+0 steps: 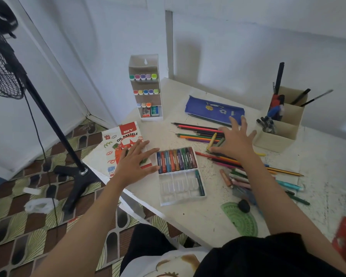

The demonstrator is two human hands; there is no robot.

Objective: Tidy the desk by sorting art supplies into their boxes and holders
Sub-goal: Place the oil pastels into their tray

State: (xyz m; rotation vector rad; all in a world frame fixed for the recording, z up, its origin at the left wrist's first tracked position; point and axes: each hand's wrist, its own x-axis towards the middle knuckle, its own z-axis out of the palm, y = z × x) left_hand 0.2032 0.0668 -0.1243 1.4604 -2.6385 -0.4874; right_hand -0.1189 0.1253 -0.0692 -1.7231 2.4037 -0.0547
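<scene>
**Both hands spread over desk**

Left hand (136,162) lies flat with straight fingers on the pastel box (116,144). Right hand (236,140) is splayed over the pencils (196,128), gripping nothing. The tray (181,193) sits between the hands, top row full. Loose pastels (225,177) lie beside the right forearm.

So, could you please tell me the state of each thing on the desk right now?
Oil pastel tray: open, top row full, bottom row nearly empty.
Oil pastels box: flat, under left hand.
Marker holder: upright, partly filled.
Coloured pencils: loose on desk.
Right hand: open, fingers spread over them.
</scene>
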